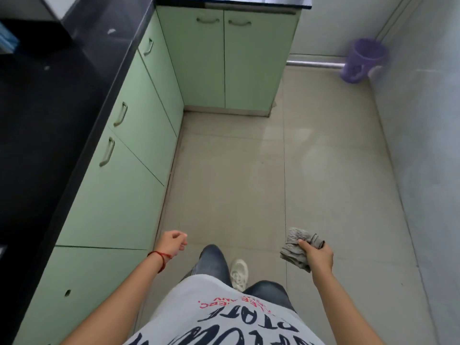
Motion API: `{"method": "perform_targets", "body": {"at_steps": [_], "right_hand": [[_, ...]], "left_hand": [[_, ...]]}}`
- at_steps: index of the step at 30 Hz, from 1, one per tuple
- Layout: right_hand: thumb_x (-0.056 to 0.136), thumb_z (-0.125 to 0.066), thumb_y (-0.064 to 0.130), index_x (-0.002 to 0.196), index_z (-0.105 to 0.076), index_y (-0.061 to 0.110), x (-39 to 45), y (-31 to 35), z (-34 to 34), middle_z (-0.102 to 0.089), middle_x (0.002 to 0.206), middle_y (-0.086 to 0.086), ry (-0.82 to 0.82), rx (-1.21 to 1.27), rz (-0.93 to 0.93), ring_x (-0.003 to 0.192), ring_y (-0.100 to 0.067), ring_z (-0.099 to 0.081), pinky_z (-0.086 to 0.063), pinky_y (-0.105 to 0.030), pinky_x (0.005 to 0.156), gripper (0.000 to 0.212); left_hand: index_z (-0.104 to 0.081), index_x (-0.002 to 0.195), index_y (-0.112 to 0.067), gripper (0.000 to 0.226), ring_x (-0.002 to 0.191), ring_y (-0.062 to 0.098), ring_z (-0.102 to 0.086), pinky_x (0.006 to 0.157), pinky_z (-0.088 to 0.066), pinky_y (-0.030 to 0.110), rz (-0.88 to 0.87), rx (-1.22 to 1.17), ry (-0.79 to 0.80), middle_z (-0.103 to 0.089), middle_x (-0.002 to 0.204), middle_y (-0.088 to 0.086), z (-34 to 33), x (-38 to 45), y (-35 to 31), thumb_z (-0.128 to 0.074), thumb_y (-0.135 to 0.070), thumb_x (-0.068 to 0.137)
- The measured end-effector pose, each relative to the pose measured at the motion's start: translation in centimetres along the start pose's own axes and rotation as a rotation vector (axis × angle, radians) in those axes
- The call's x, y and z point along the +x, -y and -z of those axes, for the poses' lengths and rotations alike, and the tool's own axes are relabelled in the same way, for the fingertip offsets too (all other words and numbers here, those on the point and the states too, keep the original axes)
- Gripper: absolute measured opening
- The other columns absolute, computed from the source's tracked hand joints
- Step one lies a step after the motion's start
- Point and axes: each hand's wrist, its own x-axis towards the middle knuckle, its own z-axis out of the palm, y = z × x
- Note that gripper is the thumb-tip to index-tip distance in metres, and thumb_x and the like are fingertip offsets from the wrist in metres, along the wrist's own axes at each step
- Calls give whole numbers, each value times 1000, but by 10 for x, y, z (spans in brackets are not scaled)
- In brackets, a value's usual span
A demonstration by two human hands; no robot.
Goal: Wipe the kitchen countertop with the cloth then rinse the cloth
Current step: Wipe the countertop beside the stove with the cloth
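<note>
A crumpled grey cloth hangs from my right hand, which grips it over the floor at the lower right. My left hand hovers empty beside the cabinets, its fingers loosely curled and a red string on the wrist. The black kitchen countertop runs along the left side, well above and left of both hands. A second stretch of dark countertop crosses the top edge. No sink or tap shows in the frame.
Pale green cabinet doors with handles line the left and the far end. A purple plastic bin stands in the far right corner beside a metal pipe. Beige floor tiles stretch ahead; a grey wall closes the right side.
</note>
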Motion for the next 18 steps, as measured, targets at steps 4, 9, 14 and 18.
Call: {"method": "perform_targets", "body": {"at_steps": [4, 9, 14, 18], "right_hand": [[72, -74, 13, 104, -62, 4, 45, 75, -41, -67, 109, -19, 76, -14, 51, 101, -33, -63, -51, -45, 91, 35], [73, -73, 11, 104, -61, 5, 102, 166, -94, -66, 108, -17, 107, -33, 103, 102, -32, -62, -50, -42, 92, 34], [73, -73, 12, 105, -61, 5, 147, 246, -131, -66, 112, -18, 83, -46, 78, 103, -33, -61, -49, -45, 94, 35], [75, -72, 8, 107, -60, 1, 179, 308, -155, -66, 110, -20, 77, -22, 87, 92, -27, -60, -49, -39, 87, 35]], "left_hand": [[-57, 78, -13, 16, 58, 14, -51, 52, -36, 22, 65, -80, -51, -58, 67, 2, 11, 44, -36, -49, -10, 91], [-58, 78, -14, 15, 49, 9, -56, 52, -36, 21, 129, -136, -98, -59, 66, 2, 28, 119, -92, -49, -12, 91], [-55, 74, -15, 20, 48, 9, -54, 50, -36, 21, 171, -165, -75, -58, 66, 3, 38, 179, -178, -48, -11, 91], [-53, 69, -17, 25, 56, 12, -52, 38, -37, 13, 53, -152, -36, -58, 66, 1, 48, 225, -274, -47, -9, 92]]}}
